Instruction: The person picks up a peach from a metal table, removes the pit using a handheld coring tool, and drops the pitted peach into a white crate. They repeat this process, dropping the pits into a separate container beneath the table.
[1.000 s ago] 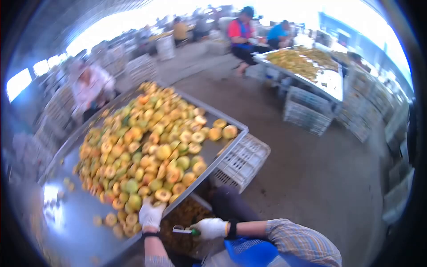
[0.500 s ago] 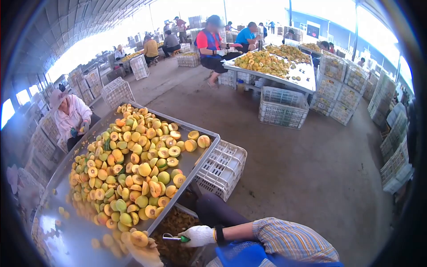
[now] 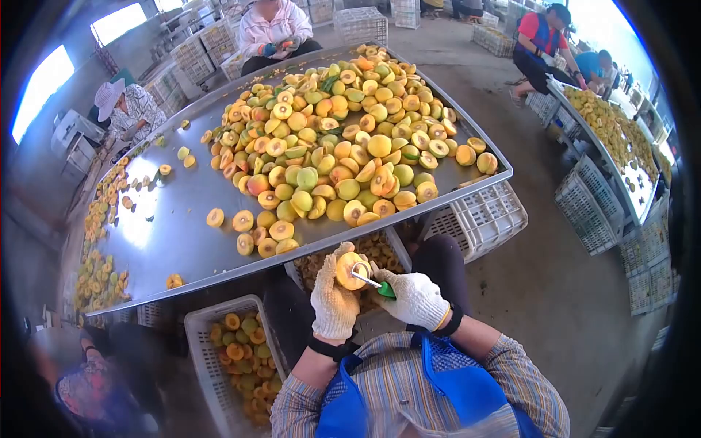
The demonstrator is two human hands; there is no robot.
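My left hand (image 3: 334, 296), in a stained white knit glove, is closed around a yellow peach half (image 3: 353, 271) with its cut face turned toward the tool. My right hand (image 3: 415, 299), gloved in white, grips the green handle of a pitting tool (image 3: 385, 290). The tool's metal loop lies against the middle of the cut face. Both hands are above my lap, just in front of the near edge of the metal table (image 3: 182, 252). A large heap of halved peaches (image 3: 321, 146) covers much of that table.
Below my hands is a crate of brownish pieces (image 3: 394, 252), partly hidden. A white crate of peach halves (image 3: 197, 343) stands at my left knee. Another white crate (image 3: 489, 219) is under the table's right corner. Co-workers (image 3: 274, 33) sit around the tables.
The view has swung left and down. My left hand, blurred at the table edge with a peach half before, is now over my lap, and the tool in my right hand meets the fruit.
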